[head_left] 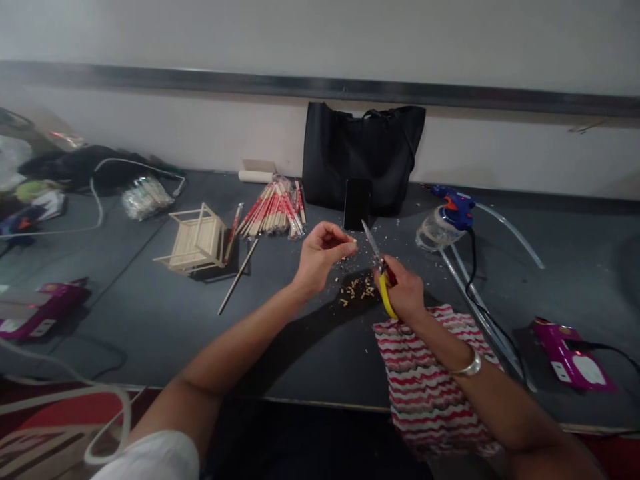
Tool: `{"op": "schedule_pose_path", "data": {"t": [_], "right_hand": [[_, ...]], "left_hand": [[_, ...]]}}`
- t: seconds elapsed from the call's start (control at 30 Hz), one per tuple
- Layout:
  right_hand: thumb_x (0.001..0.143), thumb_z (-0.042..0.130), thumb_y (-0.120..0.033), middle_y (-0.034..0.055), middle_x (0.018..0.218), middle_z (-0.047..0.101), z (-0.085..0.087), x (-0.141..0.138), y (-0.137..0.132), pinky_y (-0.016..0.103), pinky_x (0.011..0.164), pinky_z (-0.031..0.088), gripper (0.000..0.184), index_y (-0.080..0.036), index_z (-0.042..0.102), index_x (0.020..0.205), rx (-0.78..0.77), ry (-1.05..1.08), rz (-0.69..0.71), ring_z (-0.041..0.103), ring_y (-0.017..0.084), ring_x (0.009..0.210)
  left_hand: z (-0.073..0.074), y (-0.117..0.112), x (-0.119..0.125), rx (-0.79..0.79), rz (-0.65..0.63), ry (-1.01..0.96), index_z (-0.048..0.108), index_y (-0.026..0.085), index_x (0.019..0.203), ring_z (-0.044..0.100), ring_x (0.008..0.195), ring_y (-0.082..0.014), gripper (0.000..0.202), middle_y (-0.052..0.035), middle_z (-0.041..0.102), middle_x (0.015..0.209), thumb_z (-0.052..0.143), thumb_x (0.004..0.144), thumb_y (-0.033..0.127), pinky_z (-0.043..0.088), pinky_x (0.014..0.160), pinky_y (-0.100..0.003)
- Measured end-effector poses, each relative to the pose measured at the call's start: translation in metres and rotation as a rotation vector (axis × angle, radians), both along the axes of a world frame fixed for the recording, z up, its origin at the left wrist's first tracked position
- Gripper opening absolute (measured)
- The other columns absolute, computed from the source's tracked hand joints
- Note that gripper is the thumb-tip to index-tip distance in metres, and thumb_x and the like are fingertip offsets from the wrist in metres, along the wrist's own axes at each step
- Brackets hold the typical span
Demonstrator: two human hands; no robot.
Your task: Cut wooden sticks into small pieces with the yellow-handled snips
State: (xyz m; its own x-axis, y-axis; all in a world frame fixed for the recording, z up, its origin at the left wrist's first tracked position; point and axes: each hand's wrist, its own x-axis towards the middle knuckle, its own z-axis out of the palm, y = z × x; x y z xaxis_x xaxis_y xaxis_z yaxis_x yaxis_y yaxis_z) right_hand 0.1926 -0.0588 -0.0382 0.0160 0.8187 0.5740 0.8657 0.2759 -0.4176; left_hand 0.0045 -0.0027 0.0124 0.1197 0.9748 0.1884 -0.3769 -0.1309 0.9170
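My left hand (323,257) is raised over the grey table (150,320), its fingertips pinched on a tiny wooden piece (353,240). My right hand (405,293) grips yellow-handled scissors (381,270), blades pointing up and left toward that piece. Below the hands lies a scatter of small wood offcuts (356,290). My right forearm rests over a red-and-white striped cloth (425,380).
A small wooden stick frame (195,240), a loose stick (239,275) and a bundle of wrapped chopsticks (274,210) lie left of centre. A black bag (363,153) with a phone (357,203) leaning on it stands at the back. A blue glue gun (453,207) and cables lie at right.
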Motion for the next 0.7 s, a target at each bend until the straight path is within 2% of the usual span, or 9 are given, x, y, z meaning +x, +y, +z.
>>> {"op": "schedule_pose_path", "data": {"t": [0.17,0.33,0.43,0.53,0.7], "right_hand": [[0.087,0.057,-0.037,0.0046,0.087,0.078,0.002,0.003,0.005,0.027,0.064,0.054,0.029,-0.021,0.072,0.107,0.004,0.122,-0.062,0.069,0.018,0.067],[0.086,0.058,-0.038,0.0042,0.092,0.078,0.005,0.004,0.006,0.027,0.068,0.056,0.030,-0.021,0.071,0.108,-0.010,0.203,-0.052,0.069,0.016,0.068],[0.085,0.058,-0.037,0.0047,0.090,0.077,0.005,0.003,0.006,0.027,0.066,0.056,0.030,-0.020,0.071,0.107,-0.011,0.227,-0.032,0.069,0.016,0.068],[0.084,0.058,-0.038,0.0053,0.090,0.077,0.004,0.003,0.007,0.027,0.066,0.056,0.032,-0.019,0.071,0.107,-0.017,0.236,-0.022,0.069,0.017,0.069],[0.085,0.057,-0.038,0.0042,0.090,0.077,0.000,0.004,0.009,0.027,0.065,0.056,0.033,-0.020,0.070,0.110,-0.057,0.259,-0.009,0.070,0.017,0.069]], "left_hand": [[-0.026,0.037,-0.022,0.164,0.101,0.473,0.063,0.020,0.072,0.059,0.063,-0.0122,0.016,0.0033,0.065,0.067,0.068,0.063,0.008,0.048,0.064,-0.025],[-0.050,0.057,-0.035,0.265,0.117,0.784,0.065,0.021,0.062,0.061,0.072,-0.0179,0.017,0.0015,0.065,0.065,0.065,0.061,0.005,0.048,0.078,-0.032],[-0.054,0.057,-0.038,0.271,0.065,0.839,0.067,0.021,0.063,0.062,0.073,-0.0187,0.018,0.0006,0.066,0.067,0.066,0.061,0.003,0.047,0.080,-0.034],[-0.056,0.057,-0.040,0.256,0.025,0.813,0.069,0.021,0.064,0.062,0.075,-0.0187,0.016,0.0000,0.067,0.070,0.067,0.062,0.006,0.048,0.079,-0.032],[-0.048,0.058,-0.041,0.270,0.020,0.771,0.070,0.022,0.066,0.062,0.075,-0.0182,0.014,-0.0007,0.069,0.073,0.066,0.063,0.009,0.049,0.079,-0.032]]}}
